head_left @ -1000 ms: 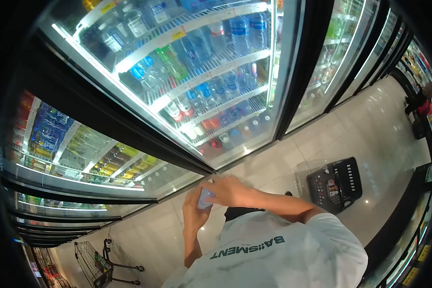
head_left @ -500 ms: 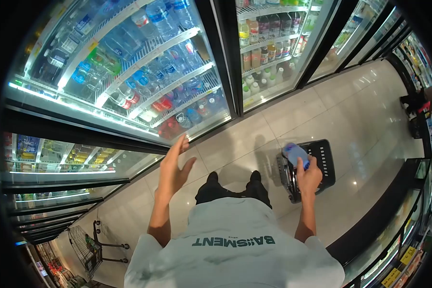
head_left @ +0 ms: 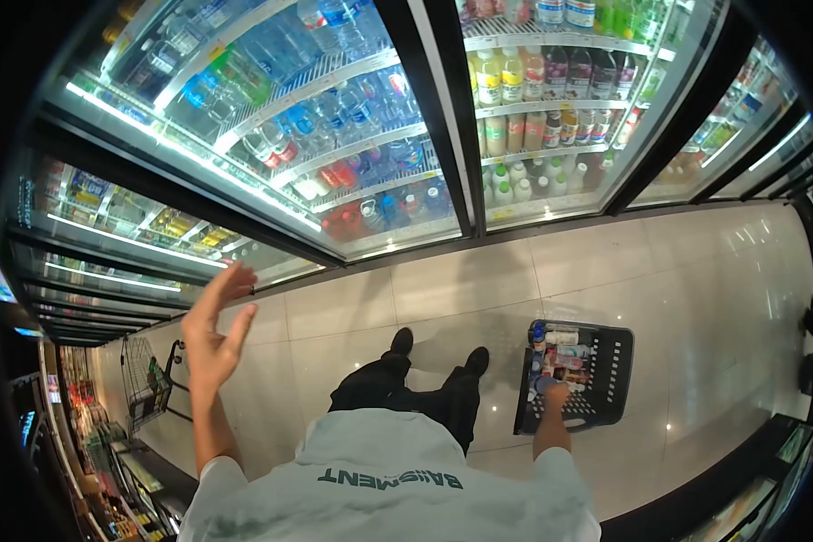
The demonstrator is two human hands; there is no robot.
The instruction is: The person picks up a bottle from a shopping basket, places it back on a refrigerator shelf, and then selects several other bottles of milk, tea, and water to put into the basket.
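bottle moves from chest down to basket

a second ago both hands met on the blue bottle point(head_left: 543, 383) at chest height. half a second ago the right hand point(head_left: 552, 396) held it up above the black basket point(head_left: 612, 408). now that hand is down inside the basket, bottle low among the other goods, grip unclear. the left hand point(head_left: 215, 336) has let go and swung out to the left, fingers spread.

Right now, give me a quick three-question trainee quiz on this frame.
1. True or false: the raised left hand holds a bottle.
2. Where does the black plastic shopping basket sit? A) on the pale tiled floor B) on a table C) on a chair
3. Fill in: the right hand reaches down into the ____.
Key: 1 false, its grip is open and empty; 2 A; 3 basket.
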